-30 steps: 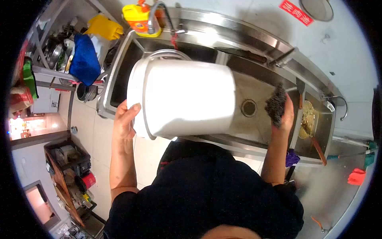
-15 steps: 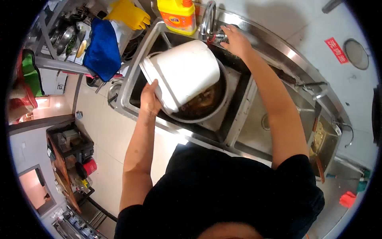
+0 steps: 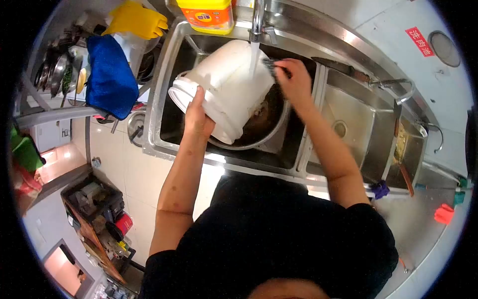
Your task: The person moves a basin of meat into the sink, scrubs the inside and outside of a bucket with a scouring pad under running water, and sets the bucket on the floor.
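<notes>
My left hand (image 3: 198, 118) is closed round the rim side of a white plastic bucket (image 3: 226, 74), which lies tilted on its side over the left sink. Below the bucket is a large round metal pot (image 3: 279, 127) with dark, murky liquid; the bucket hides part of it. Water runs from the tap (image 3: 257, 25) onto the bucket's wall. My right hand (image 3: 295, 82) is closed on a small dark scrubber (image 3: 269, 64) at the bucket's base end. The scrubber is mostly covered by my fingers, so its exact kind is unclear.
A yellow detergent jug (image 3: 206, 17) stands behind the left sink. A large knife (image 3: 338, 69) lies on the ledge behind the middle basin (image 3: 348, 107). Blue cloth (image 3: 112, 74) and yellow gloves (image 3: 137, 20) hang at the left. Another basin (image 3: 411, 144) is at the right.
My right hand has moved from the tap down to the bucket's base. Water now flows from the tap onto the bucket. The bucket has turned, showing more of its rim.
</notes>
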`<state>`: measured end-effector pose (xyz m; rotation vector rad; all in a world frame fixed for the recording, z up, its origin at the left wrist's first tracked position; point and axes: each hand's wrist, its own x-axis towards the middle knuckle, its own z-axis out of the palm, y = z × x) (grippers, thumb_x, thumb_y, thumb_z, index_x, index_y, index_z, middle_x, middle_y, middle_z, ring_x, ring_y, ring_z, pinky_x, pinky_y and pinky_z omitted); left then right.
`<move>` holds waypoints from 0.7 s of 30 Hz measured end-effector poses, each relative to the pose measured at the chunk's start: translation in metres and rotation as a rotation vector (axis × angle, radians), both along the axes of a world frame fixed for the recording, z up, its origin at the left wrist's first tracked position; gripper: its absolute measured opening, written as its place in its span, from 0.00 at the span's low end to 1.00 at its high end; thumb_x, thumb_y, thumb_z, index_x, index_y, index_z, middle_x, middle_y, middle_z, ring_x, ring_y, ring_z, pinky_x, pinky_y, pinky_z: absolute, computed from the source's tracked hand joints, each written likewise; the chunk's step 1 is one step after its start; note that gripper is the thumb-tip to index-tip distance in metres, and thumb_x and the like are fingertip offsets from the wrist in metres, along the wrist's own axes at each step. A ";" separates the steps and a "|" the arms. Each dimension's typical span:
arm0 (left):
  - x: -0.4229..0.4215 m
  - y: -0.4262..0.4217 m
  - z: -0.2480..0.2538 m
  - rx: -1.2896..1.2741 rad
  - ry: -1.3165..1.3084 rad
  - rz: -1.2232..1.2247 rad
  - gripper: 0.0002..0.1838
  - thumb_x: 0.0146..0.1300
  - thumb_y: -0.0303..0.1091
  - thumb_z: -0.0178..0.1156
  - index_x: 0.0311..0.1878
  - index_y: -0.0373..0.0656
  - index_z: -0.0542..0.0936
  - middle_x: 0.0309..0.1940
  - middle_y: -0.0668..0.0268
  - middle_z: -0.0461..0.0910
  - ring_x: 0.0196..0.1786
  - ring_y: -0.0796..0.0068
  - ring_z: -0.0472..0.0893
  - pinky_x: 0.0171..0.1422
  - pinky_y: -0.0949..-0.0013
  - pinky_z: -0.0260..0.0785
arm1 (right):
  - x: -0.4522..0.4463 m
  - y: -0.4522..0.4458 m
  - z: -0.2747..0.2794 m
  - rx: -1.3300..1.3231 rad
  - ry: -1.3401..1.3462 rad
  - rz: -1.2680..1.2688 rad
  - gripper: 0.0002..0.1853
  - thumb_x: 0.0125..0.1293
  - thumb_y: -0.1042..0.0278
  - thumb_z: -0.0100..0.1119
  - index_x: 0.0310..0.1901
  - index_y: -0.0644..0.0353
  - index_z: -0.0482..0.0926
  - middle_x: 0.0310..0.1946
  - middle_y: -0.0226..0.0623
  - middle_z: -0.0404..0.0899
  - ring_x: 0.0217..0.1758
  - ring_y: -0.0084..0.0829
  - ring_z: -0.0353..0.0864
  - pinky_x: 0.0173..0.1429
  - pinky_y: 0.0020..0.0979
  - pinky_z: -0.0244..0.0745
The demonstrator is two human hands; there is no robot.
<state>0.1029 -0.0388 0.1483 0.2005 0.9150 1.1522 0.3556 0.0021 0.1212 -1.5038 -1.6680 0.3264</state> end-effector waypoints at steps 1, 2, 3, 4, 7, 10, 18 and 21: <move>0.006 -0.002 -0.004 -0.012 0.002 0.016 0.27 0.73 0.44 0.44 0.68 0.38 0.58 0.63 0.56 0.67 0.65 0.58 0.67 0.70 0.55 0.59 | -0.030 -0.017 0.009 -0.002 0.042 -0.011 0.09 0.54 0.71 0.63 0.39 0.52 0.82 0.43 0.42 0.78 0.48 0.43 0.76 0.55 0.43 0.70; 0.017 -0.002 -0.007 -0.015 0.009 0.031 0.27 0.73 0.44 0.44 0.68 0.39 0.58 0.63 0.56 0.66 0.65 0.57 0.67 0.70 0.55 0.59 | -0.055 -0.031 0.020 0.070 0.048 0.240 0.12 0.53 0.70 0.63 0.41 0.51 0.83 0.48 0.40 0.76 0.54 0.44 0.74 0.58 0.41 0.69; 0.026 0.001 -0.008 -0.011 0.017 0.047 0.27 0.73 0.43 0.44 0.68 0.39 0.58 0.64 0.56 0.66 0.65 0.57 0.67 0.70 0.54 0.59 | -0.087 -0.047 0.002 0.082 -0.027 0.239 0.12 0.52 0.72 0.63 0.40 0.50 0.82 0.48 0.41 0.76 0.52 0.43 0.75 0.57 0.41 0.69; 0.028 0.001 -0.009 -0.003 0.070 0.094 0.27 0.73 0.43 0.45 0.68 0.39 0.58 0.64 0.55 0.66 0.65 0.55 0.67 0.69 0.53 0.60 | -0.101 -0.051 0.014 0.143 -0.014 0.197 0.11 0.51 0.75 0.62 0.38 0.50 0.81 0.43 0.40 0.78 0.49 0.42 0.75 0.55 0.39 0.68; 0.016 -0.002 -0.006 -0.076 0.066 0.020 0.27 0.73 0.44 0.45 0.68 0.39 0.58 0.64 0.55 0.66 0.64 0.56 0.68 0.69 0.53 0.60 | -0.070 0.023 -0.050 0.023 -0.005 0.041 0.10 0.56 0.66 0.60 0.40 0.49 0.82 0.37 0.41 0.80 0.45 0.45 0.76 0.53 0.41 0.71; 0.017 0.000 -0.009 -0.016 0.028 0.026 0.28 0.72 0.44 0.47 0.68 0.39 0.57 0.63 0.55 0.66 0.62 0.57 0.70 0.66 0.53 0.64 | -0.048 0.057 -0.028 -0.019 -0.124 -0.036 0.11 0.58 0.66 0.58 0.43 0.51 0.82 0.37 0.41 0.81 0.43 0.46 0.77 0.53 0.41 0.71; 0.000 -0.012 -0.025 -0.035 0.129 -0.021 0.29 0.70 0.44 0.51 0.68 0.40 0.57 0.59 0.55 0.69 0.58 0.57 0.73 0.62 0.53 0.67 | -0.079 0.012 -0.039 -0.031 -0.065 0.088 0.17 0.53 0.69 0.62 0.47 0.49 0.81 0.39 0.39 0.79 0.44 0.41 0.77 0.54 0.42 0.68; 0.012 -0.019 -0.016 -0.097 0.222 -0.010 0.30 0.69 0.42 0.53 0.68 0.40 0.56 0.59 0.56 0.69 0.59 0.58 0.72 0.63 0.53 0.67 | -0.039 0.061 -0.038 -0.049 -0.096 -0.140 0.12 0.55 0.69 0.57 0.41 0.54 0.82 0.39 0.43 0.81 0.43 0.43 0.78 0.50 0.43 0.68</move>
